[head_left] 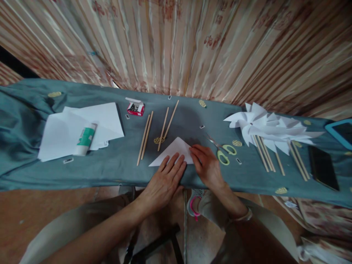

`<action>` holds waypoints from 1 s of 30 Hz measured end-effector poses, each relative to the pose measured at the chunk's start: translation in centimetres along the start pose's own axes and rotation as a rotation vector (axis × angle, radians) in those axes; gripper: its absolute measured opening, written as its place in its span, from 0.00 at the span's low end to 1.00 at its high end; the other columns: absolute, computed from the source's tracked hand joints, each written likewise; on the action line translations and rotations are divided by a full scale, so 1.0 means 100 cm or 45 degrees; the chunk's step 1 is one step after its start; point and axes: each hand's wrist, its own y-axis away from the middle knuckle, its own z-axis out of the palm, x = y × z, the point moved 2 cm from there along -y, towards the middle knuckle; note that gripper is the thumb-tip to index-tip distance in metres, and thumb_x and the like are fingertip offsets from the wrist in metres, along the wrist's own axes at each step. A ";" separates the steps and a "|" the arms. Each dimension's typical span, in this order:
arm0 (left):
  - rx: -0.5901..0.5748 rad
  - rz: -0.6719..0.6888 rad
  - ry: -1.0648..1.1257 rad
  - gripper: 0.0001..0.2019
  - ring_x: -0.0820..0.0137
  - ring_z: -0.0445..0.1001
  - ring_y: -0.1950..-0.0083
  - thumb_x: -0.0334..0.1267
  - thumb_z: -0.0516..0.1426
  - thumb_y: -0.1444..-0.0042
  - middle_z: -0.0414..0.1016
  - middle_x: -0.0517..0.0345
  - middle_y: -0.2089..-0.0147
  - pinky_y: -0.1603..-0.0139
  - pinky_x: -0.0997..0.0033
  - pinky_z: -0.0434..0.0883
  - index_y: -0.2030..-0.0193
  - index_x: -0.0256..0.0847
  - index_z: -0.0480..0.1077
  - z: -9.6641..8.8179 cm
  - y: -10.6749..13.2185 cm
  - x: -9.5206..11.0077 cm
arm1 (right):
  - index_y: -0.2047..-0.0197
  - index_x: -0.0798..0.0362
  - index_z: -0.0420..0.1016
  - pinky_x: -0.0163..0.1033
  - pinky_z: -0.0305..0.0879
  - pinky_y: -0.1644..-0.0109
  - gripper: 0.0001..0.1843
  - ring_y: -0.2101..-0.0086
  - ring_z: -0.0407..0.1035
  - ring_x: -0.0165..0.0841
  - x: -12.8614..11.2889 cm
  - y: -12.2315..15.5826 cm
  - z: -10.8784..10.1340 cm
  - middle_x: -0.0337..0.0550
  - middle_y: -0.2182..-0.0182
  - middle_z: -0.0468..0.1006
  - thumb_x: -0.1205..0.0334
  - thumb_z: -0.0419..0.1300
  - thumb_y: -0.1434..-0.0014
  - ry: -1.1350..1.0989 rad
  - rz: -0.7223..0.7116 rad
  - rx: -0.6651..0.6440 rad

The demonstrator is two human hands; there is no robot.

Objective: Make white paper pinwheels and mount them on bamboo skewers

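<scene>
Head view, nearest first: your left hand [165, 179] lies flat at the near edge of the tabletop, fingers straight and slightly fanned, their tips pressing down on the folded white paper [175, 151]. It grips nothing. Your right hand [206, 165] sits just beside it, fingers loosely bent and laid over the paper's right corner, resting on it rather than closed around it. The paper is a crisp, smooth triangle, apex pointing away from you, near the middle of that near edge on the soft teal cloth [110, 168] covering the table.

Just right of your right hand lie metal scissors [223, 152] with pale green loop handles. Beyond the paper are slim, round wooden sticks [145, 137] in two slanted pairs. Toward the left end, loose white sheets [68, 126] are stacked, with a white-and-green glue tube [85, 139] on top. A small red box [135, 107] stands open near the far edge. Toward the right end lie white paper pinwheels [269, 126] on sticks, then a glossy black phone [323, 168]. Behind hangs a pleated, shiny curtain [176, 40].
</scene>
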 end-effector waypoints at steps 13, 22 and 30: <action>0.005 -0.013 -0.017 0.33 0.47 0.45 0.28 0.46 0.53 0.39 0.51 0.36 0.29 0.32 0.45 0.50 0.33 0.27 0.51 0.003 0.004 0.002 | 0.49 0.54 0.75 0.51 0.69 0.45 0.17 0.50 0.69 0.42 -0.005 0.005 0.006 0.51 0.51 0.77 0.65 0.48 0.34 0.067 -0.077 -0.056; -0.033 -0.032 0.006 0.32 0.47 0.46 0.28 0.46 0.53 0.39 0.52 0.35 0.30 0.33 0.45 0.52 0.34 0.27 0.53 -0.001 0.002 0.002 | 0.48 0.52 0.75 0.52 0.69 0.44 0.18 0.49 0.68 0.42 -0.005 0.005 0.007 0.51 0.51 0.76 0.65 0.47 0.34 0.075 -0.086 -0.065; -0.053 -0.032 0.009 0.33 0.46 0.47 0.29 0.47 0.54 0.39 0.52 0.34 0.30 0.32 0.44 0.52 0.34 0.26 0.53 -0.001 0.002 0.003 | 0.49 0.56 0.75 0.54 0.67 0.43 0.18 0.47 0.67 0.45 -0.005 0.006 0.008 0.55 0.48 0.75 0.64 0.48 0.34 0.150 -0.079 -0.093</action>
